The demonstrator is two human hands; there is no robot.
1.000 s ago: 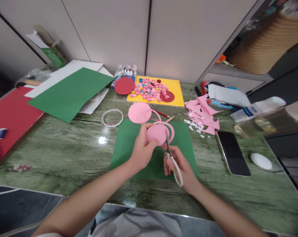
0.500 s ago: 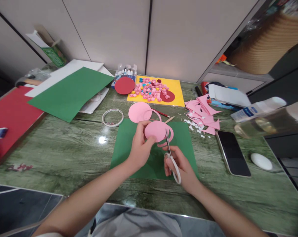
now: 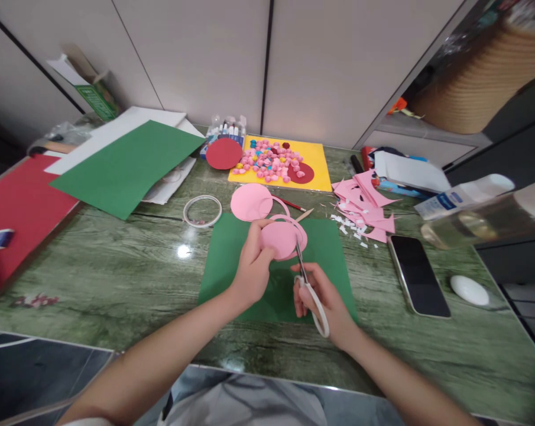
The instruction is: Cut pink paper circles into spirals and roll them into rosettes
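Pinched between the thumb and fingers of my left hand [image 3: 253,263] is a pink paper circle [image 3: 278,239]. A curled pink strip runs around the circle's right side. My right hand [image 3: 323,299] is closed around the white handles of a pair of scissors [image 3: 312,296], whose blades meet the paper at its right edge. Below both hands lies a green sheet [image 3: 232,278]. Just behind the held circle, more pink paper circles [image 3: 249,200] rest on the table, with a red pencil [image 3: 298,204] beside them.
A yellow sheet [image 3: 318,163] bears many small pink, blue and yellow pieces. Pink offcuts [image 3: 360,204] and white scraps lie to the right, near a phone [image 3: 419,276] and a white oval object [image 3: 470,290]. A tape roll [image 3: 186,212] sits left of the circles.
The pink circle has turned slightly and lowered in my left hand. The cut strip lies closer around it, and the scissor blades have shifted a little left along the edge.
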